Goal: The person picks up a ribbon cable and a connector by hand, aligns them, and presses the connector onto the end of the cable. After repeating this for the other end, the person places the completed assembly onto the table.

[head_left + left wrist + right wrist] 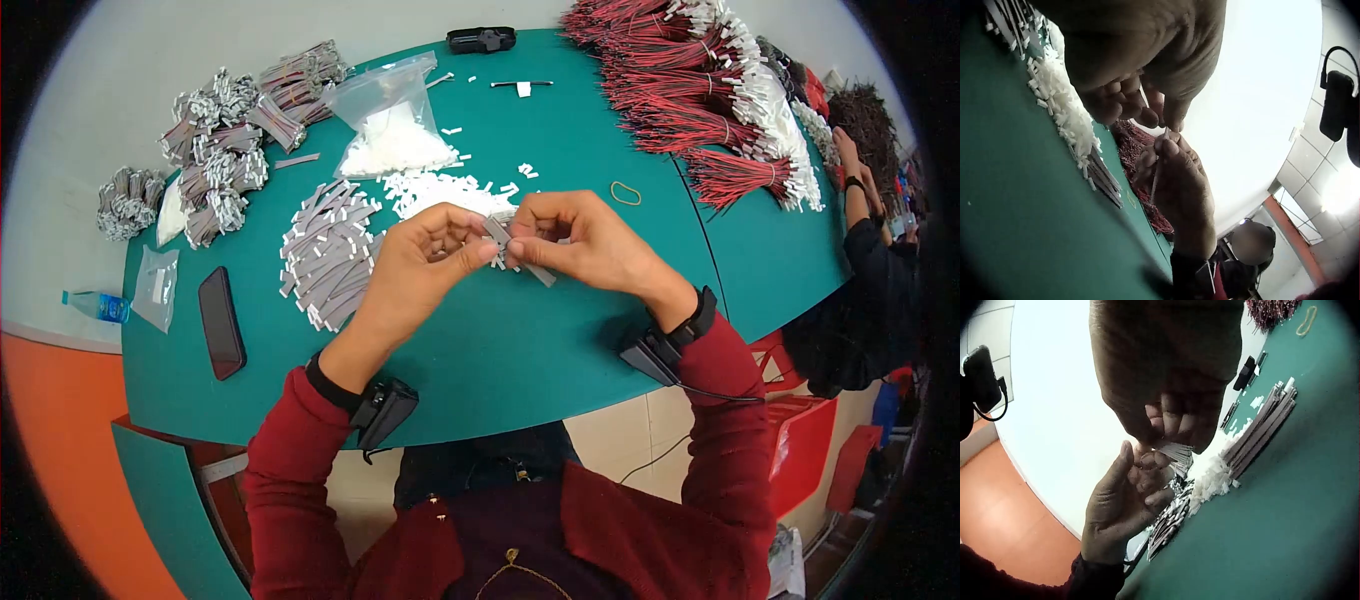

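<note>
In the head view both hands meet above the table's middle. The left hand pinches a short grey flat ribbon cable between thumb and fingers. From the other side, the right hand pinches the same cable, its thumb and forefinger close to the left thumb tip. The right wrist view shows thin pale strands of the cable fanned below the right fingers. Under the hands lie more grey ribbon cables beside a heap of small white plastic pieces. Fingers partly hide the held cable's ends.
A pile of grey cables with white ends lies left of the hands, near a phone. Behind stands a plastic bag of white pieces. Red-and-black wire bundles fill the back right. A rubber band lies right.
</note>
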`<state>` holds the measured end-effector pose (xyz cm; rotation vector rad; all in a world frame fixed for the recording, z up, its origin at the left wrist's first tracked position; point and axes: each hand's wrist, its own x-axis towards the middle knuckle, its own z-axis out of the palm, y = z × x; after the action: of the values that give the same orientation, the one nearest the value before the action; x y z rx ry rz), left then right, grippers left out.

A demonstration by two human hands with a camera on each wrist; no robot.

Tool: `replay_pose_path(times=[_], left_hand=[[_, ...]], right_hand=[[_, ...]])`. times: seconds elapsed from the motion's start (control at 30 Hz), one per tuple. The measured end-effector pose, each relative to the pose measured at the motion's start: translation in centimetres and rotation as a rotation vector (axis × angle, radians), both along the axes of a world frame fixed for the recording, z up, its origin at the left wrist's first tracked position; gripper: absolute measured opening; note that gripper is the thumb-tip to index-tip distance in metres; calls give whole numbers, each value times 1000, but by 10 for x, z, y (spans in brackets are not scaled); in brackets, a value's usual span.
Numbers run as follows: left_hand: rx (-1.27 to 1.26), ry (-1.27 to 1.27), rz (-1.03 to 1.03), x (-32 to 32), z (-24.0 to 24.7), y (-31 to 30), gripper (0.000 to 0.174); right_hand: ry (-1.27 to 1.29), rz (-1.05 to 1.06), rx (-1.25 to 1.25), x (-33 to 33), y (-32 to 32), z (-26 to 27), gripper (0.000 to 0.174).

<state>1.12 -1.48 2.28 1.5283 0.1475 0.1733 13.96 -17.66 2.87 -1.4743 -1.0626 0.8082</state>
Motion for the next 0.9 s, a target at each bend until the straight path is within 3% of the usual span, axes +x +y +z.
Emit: replay_pose_path(times=[0.2, 0.3, 0.4, 0.5, 0.7, 0.9], left_hand=[[-118, 28, 13, -1, -9, 6, 13], [-159, 4, -7, -2, -12, 10, 13], [-157, -4, -35, -3, -13, 14, 14], [-156, -2, -12, -4, -14, 13, 14], [-231, 24, 43, -4, -19, 5, 15], [-214, 28, 99, -7, -22, 3, 13]], right_hand=[[146, 98, -41, -4, 4, -4, 13], [469, 66, -99, -9, 9, 2, 19], [515, 143, -99, -7, 9, -10, 26], [452, 209, -86, -8, 11, -15, 23], [398, -31, -61, -21, 12, -12, 20], [232, -77, -54, -30, 14, -17, 18]])
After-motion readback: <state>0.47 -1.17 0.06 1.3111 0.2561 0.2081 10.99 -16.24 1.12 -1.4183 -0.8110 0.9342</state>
